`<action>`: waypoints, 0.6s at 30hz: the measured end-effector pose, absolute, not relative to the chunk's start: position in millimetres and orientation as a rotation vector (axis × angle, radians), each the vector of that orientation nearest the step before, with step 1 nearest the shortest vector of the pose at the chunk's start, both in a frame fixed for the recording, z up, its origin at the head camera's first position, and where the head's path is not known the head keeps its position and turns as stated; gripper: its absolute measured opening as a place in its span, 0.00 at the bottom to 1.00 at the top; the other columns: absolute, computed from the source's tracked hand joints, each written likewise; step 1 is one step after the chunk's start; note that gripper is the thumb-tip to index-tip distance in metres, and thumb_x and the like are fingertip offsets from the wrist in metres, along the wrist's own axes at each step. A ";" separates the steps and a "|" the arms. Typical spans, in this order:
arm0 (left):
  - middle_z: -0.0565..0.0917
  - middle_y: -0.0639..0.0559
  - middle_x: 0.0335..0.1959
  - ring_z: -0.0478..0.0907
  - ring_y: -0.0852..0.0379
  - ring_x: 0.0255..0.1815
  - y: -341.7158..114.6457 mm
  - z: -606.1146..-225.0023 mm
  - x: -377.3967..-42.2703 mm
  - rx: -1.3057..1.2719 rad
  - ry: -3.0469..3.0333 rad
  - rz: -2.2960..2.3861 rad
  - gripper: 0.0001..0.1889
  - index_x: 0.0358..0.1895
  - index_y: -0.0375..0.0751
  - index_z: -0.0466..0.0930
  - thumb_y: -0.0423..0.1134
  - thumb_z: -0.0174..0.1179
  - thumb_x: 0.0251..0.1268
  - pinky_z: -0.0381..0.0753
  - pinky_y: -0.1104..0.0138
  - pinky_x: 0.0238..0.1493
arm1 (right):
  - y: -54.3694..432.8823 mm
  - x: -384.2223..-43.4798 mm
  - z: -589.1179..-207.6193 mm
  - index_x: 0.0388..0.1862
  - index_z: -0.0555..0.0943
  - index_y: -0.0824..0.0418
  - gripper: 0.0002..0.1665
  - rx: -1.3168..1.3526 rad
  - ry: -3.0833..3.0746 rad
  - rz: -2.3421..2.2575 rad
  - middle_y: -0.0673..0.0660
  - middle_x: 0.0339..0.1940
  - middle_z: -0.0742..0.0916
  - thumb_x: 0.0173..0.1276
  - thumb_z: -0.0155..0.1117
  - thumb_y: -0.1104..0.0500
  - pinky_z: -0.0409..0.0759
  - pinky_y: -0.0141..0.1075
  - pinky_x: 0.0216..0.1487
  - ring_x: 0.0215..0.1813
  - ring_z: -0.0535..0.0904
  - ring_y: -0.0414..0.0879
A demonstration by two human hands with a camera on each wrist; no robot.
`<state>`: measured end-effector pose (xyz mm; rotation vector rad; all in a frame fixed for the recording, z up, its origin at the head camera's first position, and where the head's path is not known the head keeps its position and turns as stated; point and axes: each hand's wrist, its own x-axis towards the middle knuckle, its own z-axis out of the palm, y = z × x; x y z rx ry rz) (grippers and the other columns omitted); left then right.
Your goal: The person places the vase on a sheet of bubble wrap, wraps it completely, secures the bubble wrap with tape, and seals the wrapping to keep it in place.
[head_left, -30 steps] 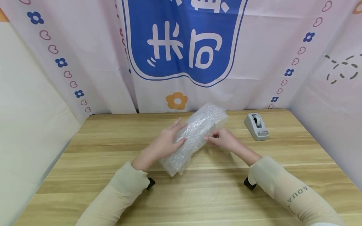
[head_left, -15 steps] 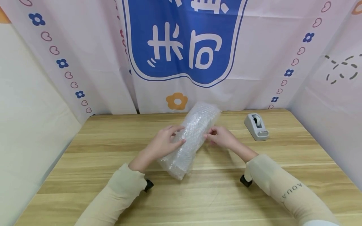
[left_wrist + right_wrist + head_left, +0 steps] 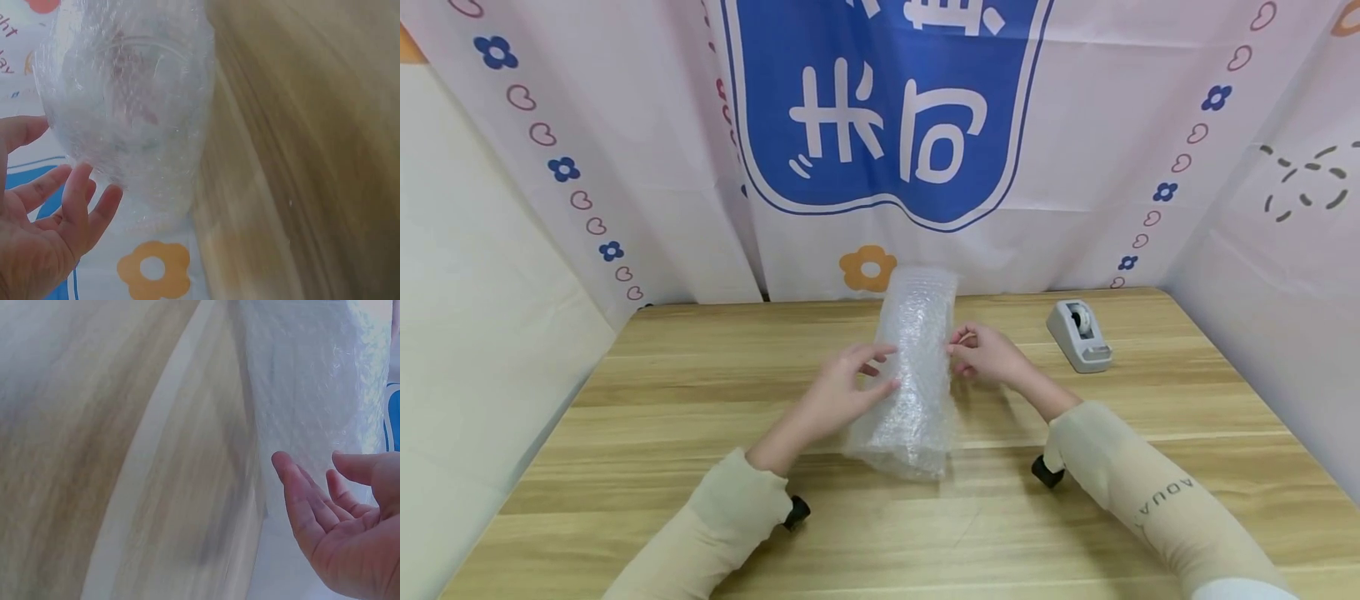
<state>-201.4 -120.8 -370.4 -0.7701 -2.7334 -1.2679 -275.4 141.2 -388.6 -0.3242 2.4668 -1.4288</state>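
A long bundle of clear bubble wrap (image 3: 917,358) stands nearly straight up-and-down in the head view, between both hands. Through its layers in the left wrist view, the bubble wrap (image 3: 144,94) shows a rounded outline and a faint reddish patch; what is inside stays blurred. On its left side, my left hand (image 3: 838,396) touches it with spread, relaxed fingers (image 3: 78,194). Along the right edge my right hand (image 3: 988,358) has its fingertips right at the wrap. The right wrist view shows those fingers (image 3: 306,512) bent loosely, with a gap to the thumb.
A grey tape dispenser (image 3: 1080,336) stands at the back right of the wooden table (image 3: 685,383). Behind the table hangs a white cloth (image 3: 1075,242) with a blue emblem, and pale side walls flank it left and right.
The bubble-wrap bundle has swung anticlockwise from a slant to almost straight, its far end moving left and its near end right. Both hands have stayed beside it.
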 end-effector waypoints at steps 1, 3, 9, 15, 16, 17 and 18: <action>0.80 0.40 0.57 0.81 0.43 0.55 -119.6 -370.5 -200.2 -0.773 -2.729 -1.265 0.26 0.69 0.37 0.76 0.40 0.67 0.70 0.82 0.50 0.56 | 141.8 -275.9 -389.0 0.51 0.74 0.70 0.10 -0.325 2.461 -1.436 0.65 0.43 0.88 0.78 0.59 0.64 0.87 0.40 0.40 0.37 0.86 0.53; 0.81 0.41 0.56 0.81 0.43 0.55 -118.5 -372.1 -198.4 -0.785 -2.720 -1.260 0.26 0.69 0.37 0.76 0.40 0.67 0.71 0.82 0.49 0.56 | 143.3 -276.6 -389.7 0.52 0.73 0.71 0.11 -0.340 2.453 -1.444 0.66 0.43 0.87 0.78 0.58 0.64 0.87 0.40 0.41 0.37 0.86 0.52; 0.80 0.43 0.59 0.80 0.44 0.56 -122.1 -375.6 -195.5 -0.803 -2.723 -1.263 0.27 0.70 0.40 0.75 0.40 0.67 0.71 0.84 0.52 0.52 | 149.8 -275.4 -392.6 0.53 0.73 0.73 0.12 -0.457 2.447 -1.436 0.70 0.51 0.85 0.77 0.58 0.65 0.86 0.47 0.49 0.45 0.86 0.56; 0.76 0.43 0.68 0.77 0.43 0.60 -138.5 -371.0 -203.0 -0.794 -2.811 -1.260 0.28 0.72 0.42 0.73 0.42 0.65 0.72 0.85 0.54 0.49 | 166.7 -273.6 -388.8 0.61 0.75 0.70 0.20 -0.722 2.516 -1.179 0.69 0.63 0.81 0.78 0.61 0.59 0.77 0.54 0.64 0.63 0.78 0.63; 0.75 0.42 0.70 0.77 0.42 0.61 -142.3 -369.8 -206.2 -0.786 -2.823 -1.251 0.28 0.73 0.41 0.72 0.42 0.65 0.72 0.85 0.52 0.50 | 170.1 -273.3 -386.6 0.64 0.74 0.70 0.22 -0.754 2.538 -1.111 0.68 0.64 0.80 0.78 0.60 0.57 0.76 0.54 0.65 0.64 0.78 0.63; 0.74 0.42 0.71 0.76 0.41 0.62 -146.1 -367.8 -208.8 -0.765 -2.837 -1.226 0.29 0.73 0.42 0.71 0.43 0.65 0.72 0.85 0.51 0.50 | 173.0 -273.3 -384.5 0.66 0.73 0.70 0.24 -0.788 2.559 -1.054 0.69 0.66 0.79 0.79 0.60 0.57 0.75 0.56 0.65 0.65 0.77 0.64; 0.73 0.41 0.72 0.75 0.40 0.63 -150.3 -365.6 -211.7 -0.750 -2.846 -1.182 0.30 0.74 0.41 0.71 0.44 0.65 0.72 0.84 0.49 0.52 | 175.8 -273.2 -381.9 0.69 0.72 0.71 0.26 -0.815 2.590 -0.989 0.69 0.68 0.78 0.79 0.59 0.58 0.74 0.57 0.66 0.65 0.76 0.66</action>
